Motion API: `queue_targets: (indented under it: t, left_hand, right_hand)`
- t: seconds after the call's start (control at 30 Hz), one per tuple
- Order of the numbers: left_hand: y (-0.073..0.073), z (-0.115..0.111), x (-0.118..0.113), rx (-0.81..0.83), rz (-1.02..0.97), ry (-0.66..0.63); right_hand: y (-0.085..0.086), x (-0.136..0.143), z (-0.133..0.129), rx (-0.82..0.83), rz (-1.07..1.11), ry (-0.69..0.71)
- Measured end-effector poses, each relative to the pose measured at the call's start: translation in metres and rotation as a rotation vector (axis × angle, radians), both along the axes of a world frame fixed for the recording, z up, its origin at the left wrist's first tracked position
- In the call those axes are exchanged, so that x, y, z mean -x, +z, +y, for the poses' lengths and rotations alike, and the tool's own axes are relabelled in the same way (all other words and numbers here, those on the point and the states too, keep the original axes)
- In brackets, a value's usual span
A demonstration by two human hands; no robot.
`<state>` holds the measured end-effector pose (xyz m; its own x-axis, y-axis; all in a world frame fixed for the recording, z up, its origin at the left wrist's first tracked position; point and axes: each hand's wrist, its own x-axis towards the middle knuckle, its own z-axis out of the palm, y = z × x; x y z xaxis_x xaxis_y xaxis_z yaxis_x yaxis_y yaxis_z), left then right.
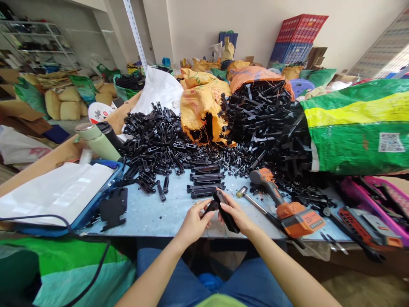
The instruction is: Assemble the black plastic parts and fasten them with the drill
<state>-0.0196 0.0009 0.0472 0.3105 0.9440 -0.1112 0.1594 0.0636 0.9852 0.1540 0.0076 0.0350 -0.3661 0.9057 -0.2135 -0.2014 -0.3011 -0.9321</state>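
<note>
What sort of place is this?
Probably a small assembly workshop: heaped black parts, a cordless power tool and a hammer lie on the workbench, with stacked crates in the background.

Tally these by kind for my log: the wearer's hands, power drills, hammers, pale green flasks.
Hands: 2 (left hand, right hand)
Power drill: 1
Hammer: 1
Pale green flask: 1
Total: 5
</note>
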Motion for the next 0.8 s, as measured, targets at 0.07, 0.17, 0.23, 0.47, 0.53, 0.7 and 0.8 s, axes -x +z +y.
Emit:
queue_targets:
  t: [0.07, 0.17, 0.23, 0.47, 0.53, 0.7, 0.8]
  left_hand:
    - [0.000, 0.000, 0.000, -0.097, 0.081, 0.035]
    - [0.003, -0.003, -0.001, -0.293, 0.220, 0.091]
    - [0.006, -0.006, -0.005, -0.361, 0.275, 0.111]
    - [0.008, -0.015, -0.032, -0.546, 0.186, 0.361]
    - [0.010, -0.013, -0.028, -0.603, 0.179, 0.284]
    - [0.021, -0.001, -0.004, -0.657, 0.190, 0.064]
    - [0.019, 0.002, 0.001, -0.606, 0.208, 0.035]
  right_hand:
    - [0.001, -0.003, 0.001, -0.064, -0.042, -0.003]
    - [0.005, -0.014, 0.005, -0.202, -0.215, 0.054]
    - [0.008, -0.020, 0.005, -0.301, -0.348, 0.116]
    - [0.006, -0.003, -0.011, -0.445, -0.281, -0.082]
    - [0.004, -0.004, -0.012, -0.484, -0.256, -0.078]
    - [0.002, -0.011, -0.010, -0.558, -0.304, -0.004]
    - [0.004, -0.009, -0.012, -0.542, -0.387, 0.009]
